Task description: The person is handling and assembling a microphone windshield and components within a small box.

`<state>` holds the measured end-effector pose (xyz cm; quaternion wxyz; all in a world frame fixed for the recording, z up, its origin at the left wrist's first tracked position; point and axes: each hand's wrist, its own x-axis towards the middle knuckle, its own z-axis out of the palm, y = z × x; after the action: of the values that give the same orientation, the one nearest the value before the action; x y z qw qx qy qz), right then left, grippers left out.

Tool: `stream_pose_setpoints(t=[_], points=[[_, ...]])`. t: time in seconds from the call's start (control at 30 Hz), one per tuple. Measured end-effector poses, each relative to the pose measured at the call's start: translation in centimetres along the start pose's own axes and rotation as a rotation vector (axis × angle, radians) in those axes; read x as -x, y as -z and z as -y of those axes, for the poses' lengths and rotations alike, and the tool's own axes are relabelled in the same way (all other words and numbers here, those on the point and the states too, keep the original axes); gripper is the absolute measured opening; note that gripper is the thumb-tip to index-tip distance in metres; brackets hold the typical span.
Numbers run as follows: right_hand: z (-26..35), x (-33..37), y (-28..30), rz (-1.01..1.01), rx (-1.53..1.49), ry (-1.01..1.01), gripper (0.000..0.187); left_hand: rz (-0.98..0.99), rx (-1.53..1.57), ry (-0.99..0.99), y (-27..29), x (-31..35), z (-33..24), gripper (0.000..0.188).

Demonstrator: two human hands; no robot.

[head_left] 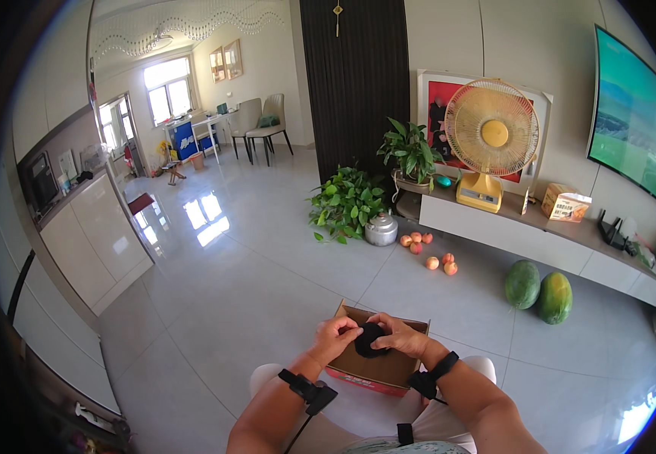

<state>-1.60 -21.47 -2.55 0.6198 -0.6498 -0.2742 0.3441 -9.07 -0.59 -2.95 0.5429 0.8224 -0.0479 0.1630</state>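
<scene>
A black rounded bundle (369, 342), soft-looking, is held between my hands over an open cardboard box (388, 371). I cannot make out its exact kind. My right hand (402, 337) wraps thumb and fingers around its right side. At its upper left edge, my left hand (335, 337) is closed in a pinch, fingertips touching the black material. The brown-lined box, red on its near outer side, sits low in front of me between my knees. Both wrists wear black straps with small devices.
Peaches (432, 262) lie on the tiled floor ahead, near a metal kettle (381, 229) and a leafy plant (347, 203). Two watermelons (523, 285) rest to the right. Behind them runs a low cabinet (517, 240) bearing a yellow fan (492, 136).
</scene>
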Motion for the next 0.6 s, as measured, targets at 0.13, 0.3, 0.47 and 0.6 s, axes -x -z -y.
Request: stream_pose_setpoints(t=[0.13, 0.3, 0.47, 0.6], points=[[0.9, 0.6, 0.0, 0.090, -0.123, -0.115, 0.069, -0.003, -0.015, 0.021, 0.2, 0.0, -0.4, 0.015], [1.1, 0.7, -0.4, 0.142, -0.134, -0.155, 0.067, 0.030, -0.004, -0.019, 0.2, 0.0, -1.2, 0.018], [1.0, 0.4, -0.2, 0.195, -0.168, -0.165, 0.063, 0.026, 0.007, 0.006, 0.1, 0.0, -0.6, 0.018], [0.5, 0.4, -0.1, 0.232, -0.121, -0.154, 0.059, 0.060, -0.017, 0.019, 0.1, 0.0, -1.3, 0.019]])
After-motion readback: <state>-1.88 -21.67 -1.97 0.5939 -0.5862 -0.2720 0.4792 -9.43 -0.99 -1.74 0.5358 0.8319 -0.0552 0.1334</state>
